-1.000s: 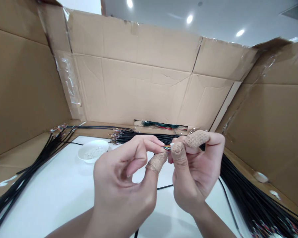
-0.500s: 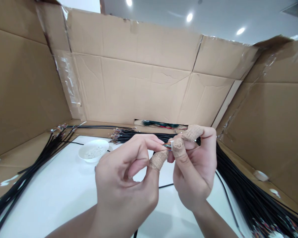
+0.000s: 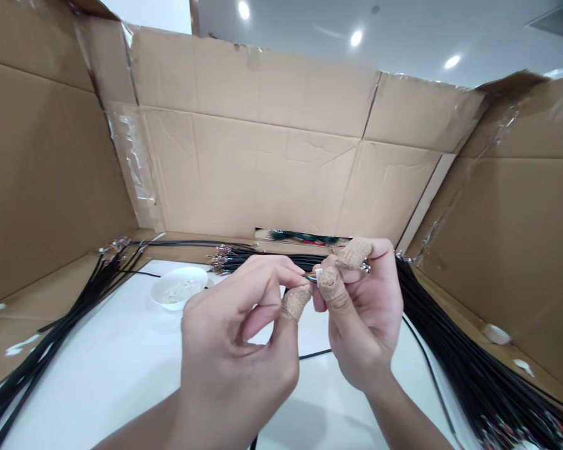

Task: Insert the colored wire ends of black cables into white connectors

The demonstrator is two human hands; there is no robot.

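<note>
My left hand (image 3: 244, 337) pinches thin coloured wires (image 3: 309, 276) between its index finger and taped thumb. Just right of it, my right hand (image 3: 363, 312) grips a small white connector (image 3: 318, 274) with its thumb and index finger, both wrapped in tan tape. The wires run into the connector, and the two hands' fingertips nearly meet. A black cable (image 3: 315, 354) passes behind and below the hands; its link to the wires is hidden by the fingers.
A white bowl (image 3: 179, 289) of small white pieces sits on the white table (image 3: 136, 350). Black cable bundles lie at the left (image 3: 70, 319), at the back (image 3: 244, 257) and at the right (image 3: 445, 325). Cardboard walls (image 3: 263, 175) enclose the table.
The fingertips, wires and connector have shifted slightly left in view. Both hands keep their pinching grips. The surroundings sit slightly lower in the view.
</note>
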